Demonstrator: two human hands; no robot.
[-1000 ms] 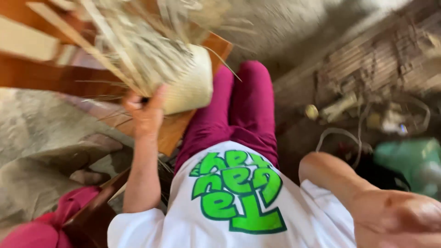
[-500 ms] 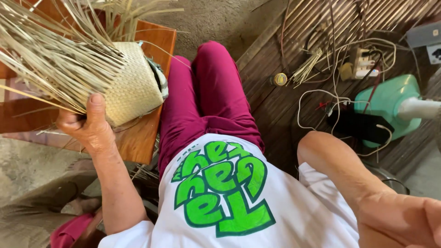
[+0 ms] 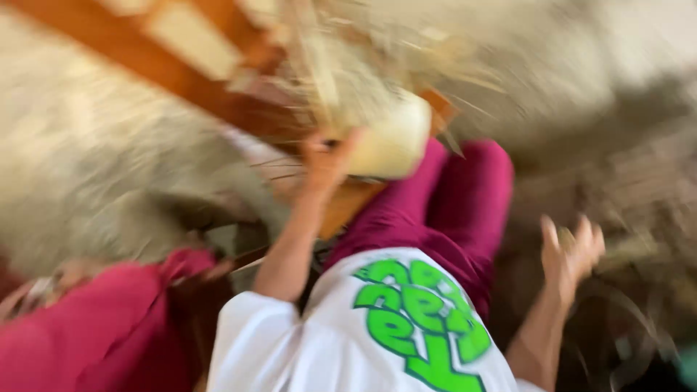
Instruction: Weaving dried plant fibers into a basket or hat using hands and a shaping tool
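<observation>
Head view, heavily blurred. I see left hand [image 3: 327,161] clamped on half-woven straw basket [image 3: 388,138], loose strands fanning up far centre. Basket sits over orange wooden stool [image 3: 218,87], just above magenta trousers [image 3: 450,203]. Right hand [image 3: 572,250] free at right, fingers spread, holding nothing. White shirt [image 3: 348,341] near centre.

Bright daylight, heavy motion blur across the whole frame, edges smeared, nothing sharp

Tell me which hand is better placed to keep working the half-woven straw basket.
Probably the left. The left hand already grips the straw basket, while the right hand hangs open and apart from it, out beside the knee.
</observation>
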